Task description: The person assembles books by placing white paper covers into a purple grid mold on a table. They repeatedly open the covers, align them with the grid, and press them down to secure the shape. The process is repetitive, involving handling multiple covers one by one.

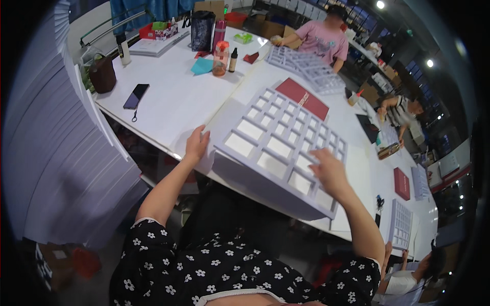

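Note:
A pale lavender tray (275, 131), divided into a grid of rectangular compartments with white bottoms, lies in front of me, its near edge overhanging the table. Beside its left corner, my left hand (196, 145) is on the white table's near edge, fingers stretched out and holding nothing. My right hand (329, 172) reaches over the tray's right part, fingers bent, somewhat apart and slightly blurred. Nothing shows in it; whether the fingertips touch the dividers I cannot tell. Partly under the tray's far side lies a dark red flat box or board (304, 100).
A tall stack of pale sheets (61, 148) rises at my left. On the table are a phone (136, 96), an orange-lidded bottle (220, 60), a small dropper bottle (233, 60) and more grid trays (306, 69). A person in pink (323, 43) stands across; others work along the right.

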Demonstrator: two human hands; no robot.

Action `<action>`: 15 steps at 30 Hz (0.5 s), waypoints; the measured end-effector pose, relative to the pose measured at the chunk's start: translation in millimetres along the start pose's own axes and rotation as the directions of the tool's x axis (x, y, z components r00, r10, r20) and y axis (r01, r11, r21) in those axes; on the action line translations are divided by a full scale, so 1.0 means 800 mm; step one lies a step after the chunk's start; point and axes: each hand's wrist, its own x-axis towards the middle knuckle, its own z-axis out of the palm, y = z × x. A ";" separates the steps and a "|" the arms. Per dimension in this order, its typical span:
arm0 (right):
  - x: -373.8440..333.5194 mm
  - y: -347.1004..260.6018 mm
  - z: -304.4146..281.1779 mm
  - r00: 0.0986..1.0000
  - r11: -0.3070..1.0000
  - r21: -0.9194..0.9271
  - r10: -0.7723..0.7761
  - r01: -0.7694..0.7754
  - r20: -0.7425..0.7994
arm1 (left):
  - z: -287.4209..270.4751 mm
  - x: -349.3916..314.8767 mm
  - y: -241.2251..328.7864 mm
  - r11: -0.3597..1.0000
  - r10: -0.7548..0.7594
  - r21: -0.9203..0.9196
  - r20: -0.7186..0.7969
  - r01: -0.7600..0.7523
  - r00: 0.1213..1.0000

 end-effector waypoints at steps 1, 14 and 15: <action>-0.011 0.002 -0.003 0.996 0.996 0.080 0.043 -0.036 -0.081 | -0.008 -0.013 0.018 0.983 -0.081 -0.169 -0.009 0.078 0.997; -0.279 0.028 0.102 0.627 0.695 0.507 0.704 -0.510 -0.334 | -0.075 -0.084 0.163 0.996 0.093 -0.044 0.302 -0.083 0.949; -0.281 0.019 0.110 0.660 0.748 0.422 0.657 -0.512 -0.364 | -0.072 -0.085 0.173 0.998 0.003 -0.061 0.328 0.018 0.945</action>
